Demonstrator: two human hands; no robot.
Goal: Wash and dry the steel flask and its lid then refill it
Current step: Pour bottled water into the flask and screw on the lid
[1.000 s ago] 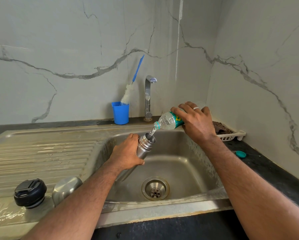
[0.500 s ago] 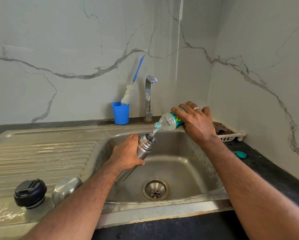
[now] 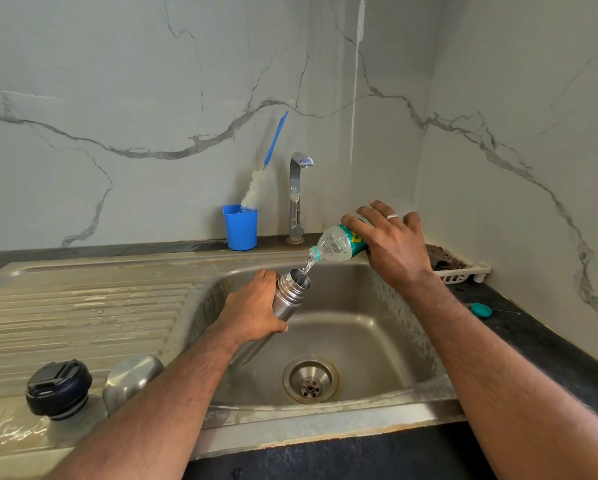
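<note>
My left hand (image 3: pixel 254 310) grips the steel flask (image 3: pixel 290 291), tilted over the sink basin (image 3: pixel 356 327) with its open mouth up and to the right. My right hand (image 3: pixel 391 245) holds a clear plastic water bottle (image 3: pixel 337 244) with a green label, tipped down to the left. A thin stream of water runs from the bottle's neck into the flask's mouth. The flask's black inner lid (image 3: pixel 59 388) and steel cup cap (image 3: pixel 131 375) sit on the wet drainboard at the lower left.
A blue cup (image 3: pixel 240 228) with a bottle brush (image 3: pixel 261 180) stands by the tap (image 3: pixel 297 192) at the back. A white tray (image 3: pixel 460 271) with a brown cloth sits right of the sink. A teal bottle cap (image 3: pixel 481 310) lies on the dark counter.
</note>
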